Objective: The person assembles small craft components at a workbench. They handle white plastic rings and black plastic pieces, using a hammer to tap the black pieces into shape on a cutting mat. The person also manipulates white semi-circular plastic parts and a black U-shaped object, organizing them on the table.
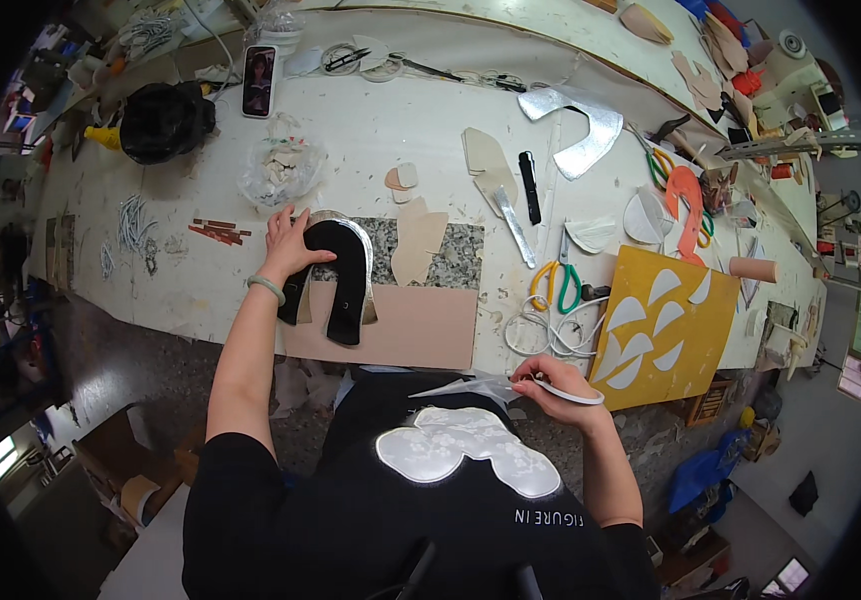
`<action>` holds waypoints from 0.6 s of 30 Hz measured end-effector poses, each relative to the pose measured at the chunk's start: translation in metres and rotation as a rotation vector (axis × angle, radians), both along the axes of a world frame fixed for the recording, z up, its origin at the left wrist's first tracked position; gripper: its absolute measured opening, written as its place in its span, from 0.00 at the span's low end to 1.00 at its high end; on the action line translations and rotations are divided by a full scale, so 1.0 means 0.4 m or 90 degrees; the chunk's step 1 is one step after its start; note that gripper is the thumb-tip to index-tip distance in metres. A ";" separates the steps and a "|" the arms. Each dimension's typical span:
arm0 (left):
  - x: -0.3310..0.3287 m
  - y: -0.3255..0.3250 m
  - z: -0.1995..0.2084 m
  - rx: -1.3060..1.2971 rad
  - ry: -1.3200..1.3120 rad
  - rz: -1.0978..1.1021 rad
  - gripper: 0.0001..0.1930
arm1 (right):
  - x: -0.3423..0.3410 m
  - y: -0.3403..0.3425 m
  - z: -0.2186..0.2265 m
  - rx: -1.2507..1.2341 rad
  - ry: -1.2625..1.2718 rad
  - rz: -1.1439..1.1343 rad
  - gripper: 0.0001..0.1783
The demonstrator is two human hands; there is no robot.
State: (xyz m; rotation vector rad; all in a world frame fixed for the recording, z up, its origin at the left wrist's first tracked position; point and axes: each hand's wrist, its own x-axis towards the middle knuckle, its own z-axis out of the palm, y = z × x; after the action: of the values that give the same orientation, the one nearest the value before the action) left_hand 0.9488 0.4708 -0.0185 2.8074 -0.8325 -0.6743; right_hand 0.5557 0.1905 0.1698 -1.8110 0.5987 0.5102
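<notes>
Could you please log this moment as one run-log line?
left hand: pressing black U-shaped leather piece flat on beige board | right hand: holding thin silver strip off white workbench | yellow-handled scissors: idle

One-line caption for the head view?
Left hand presses a black U-shaped piece on the workbench; right hand holds a white strip.

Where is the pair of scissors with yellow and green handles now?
In the head view, the scissors with yellow and green handles lie on the worktable, right of centre, between the grey speckled slab and the yellow sheet with white cut-outs.
</notes>
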 end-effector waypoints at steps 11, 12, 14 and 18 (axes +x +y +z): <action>-0.019 0.001 0.021 -0.242 0.117 0.054 0.36 | -0.012 0.023 -0.047 -0.019 -0.096 -0.099 0.11; -0.020 0.004 0.027 -0.274 0.151 0.074 0.34 | -0.011 0.022 -0.051 -0.028 -0.123 -0.090 0.12; -0.017 0.019 0.020 -0.340 0.210 0.110 0.31 | -0.006 0.021 -0.049 -0.012 -0.102 -0.093 0.12; 0.005 0.048 0.001 -0.430 0.296 0.174 0.26 | 0.019 0.019 -0.032 -0.023 -0.043 -0.062 0.13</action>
State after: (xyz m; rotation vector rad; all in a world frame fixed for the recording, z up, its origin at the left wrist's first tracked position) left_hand 0.9507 0.4898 -0.0181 1.9947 -0.4566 -0.7728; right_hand 0.5631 0.1981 0.1568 -1.8156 0.6495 0.3723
